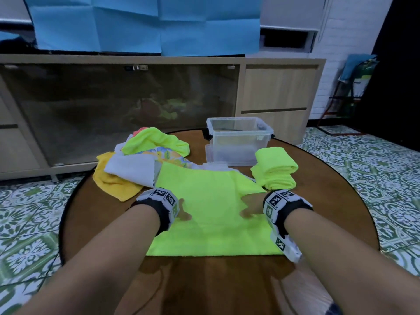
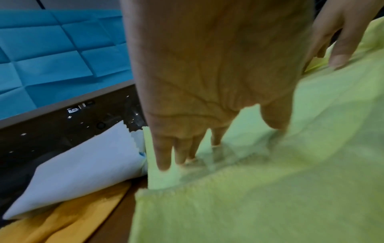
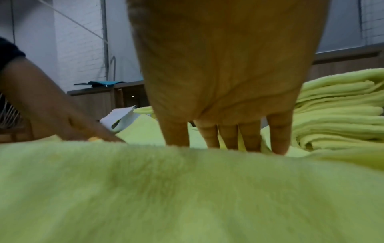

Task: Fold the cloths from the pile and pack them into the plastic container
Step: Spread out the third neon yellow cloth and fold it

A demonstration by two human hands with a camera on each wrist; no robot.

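I am working on the neon-green cloth [image 1: 211, 214] lying spread on the desk [image 1: 218, 283] right in front of me, its near part doubled over and its far part reaching toward the pile. My left hand [image 2: 207, 82] is resting on it at about nine o'clock, fingers straight and close together, pressing down into the fabric. My right hand [image 3: 226, 74] is lying at three o'clock, fingers straight and slightly parted, tips on the cloth. I judge this to be a mid-fold step: flattening the layer before the next fold. The next move likely calls for taking one edge with both hands and carrying it evenly across so the corners meet. At two o'clock, just beside the cloth, two folded green cloths [image 1: 275, 169] are sitting stacked. The pile [image 1: 145, 158] of yellow, white and patterned cloths is waiting at eleven o'clock, touching the spread cloth. The plastic container [image 1: 238, 142] is standing at one o'clock at the far side; I cannot tell whether it holds any cloths.
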